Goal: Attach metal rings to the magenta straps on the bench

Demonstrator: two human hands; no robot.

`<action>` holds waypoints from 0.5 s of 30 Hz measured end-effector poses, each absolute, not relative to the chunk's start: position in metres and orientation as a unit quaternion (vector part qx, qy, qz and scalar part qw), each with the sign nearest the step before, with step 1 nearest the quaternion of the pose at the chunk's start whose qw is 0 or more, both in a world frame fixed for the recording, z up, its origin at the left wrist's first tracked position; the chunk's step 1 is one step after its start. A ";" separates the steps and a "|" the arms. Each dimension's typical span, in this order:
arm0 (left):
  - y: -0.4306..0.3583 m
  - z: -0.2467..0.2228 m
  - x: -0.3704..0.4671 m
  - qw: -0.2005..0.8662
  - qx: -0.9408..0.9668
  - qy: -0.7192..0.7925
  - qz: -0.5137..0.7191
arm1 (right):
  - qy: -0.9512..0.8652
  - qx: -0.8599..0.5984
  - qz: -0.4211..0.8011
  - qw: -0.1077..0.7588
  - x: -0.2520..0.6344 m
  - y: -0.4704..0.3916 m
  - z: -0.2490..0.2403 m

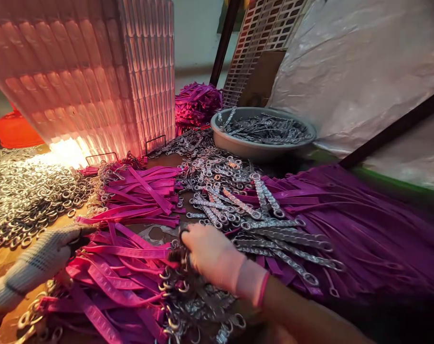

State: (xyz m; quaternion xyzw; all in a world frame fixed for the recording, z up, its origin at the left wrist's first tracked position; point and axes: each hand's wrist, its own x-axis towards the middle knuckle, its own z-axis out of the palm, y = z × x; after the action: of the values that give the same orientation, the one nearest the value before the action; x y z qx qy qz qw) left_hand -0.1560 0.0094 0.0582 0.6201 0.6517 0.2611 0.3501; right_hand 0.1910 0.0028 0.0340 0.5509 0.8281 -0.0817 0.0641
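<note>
My left hand [50, 255], in a white knitted glove with dark fingertips, is closed at the left ends of the pink straps [120, 282]. What its fingers pinch is hard to make out. My right hand [211, 251], in a pale glove with a pink cuff, has its fingers curled at the right ends of these straps, where small metal rings and clasps [177, 286] lie. Its fingertips are partly hidden, and I cannot make out what they hold. Another bunch of pink straps [141, 191] lies just beyond both hands.
Metal rings [34, 191] are heaped at left, and patterned metal links [274, 234] lie right of my right hand. Behind stand a grey basin [259, 152] of metal pieces and a ribbed clear plastic panel [95, 71]. Long purple straps [363, 224] spread at right.
</note>
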 end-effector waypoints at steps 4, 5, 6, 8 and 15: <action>-0.010 0.052 -0.110 0.529 0.481 0.628 0.306 | 0.790 0.612 0.011 0.047 0.215 0.057 0.029; -0.010 0.050 -0.093 0.594 0.438 0.597 0.313 | 0.789 0.612 0.022 0.049 0.219 0.069 0.024; -0.009 0.047 -0.076 0.657 0.406 0.553 0.312 | 0.789 0.612 0.029 0.051 0.221 0.079 0.017; -0.004 0.041 -0.045 0.738 0.371 0.478 0.297 | 0.787 0.614 0.035 0.052 0.224 0.090 0.004; 0.006 0.014 -0.011 0.812 0.366 0.390 0.234 | 0.771 0.637 -0.009 -0.019 0.217 0.075 0.004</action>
State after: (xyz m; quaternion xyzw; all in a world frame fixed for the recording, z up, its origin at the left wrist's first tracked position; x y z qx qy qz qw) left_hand -0.0105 0.0061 0.0143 0.3660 0.3896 0.2337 0.8122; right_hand 0.2168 0.0753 0.0040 0.6365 0.7710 -0.0088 -0.0191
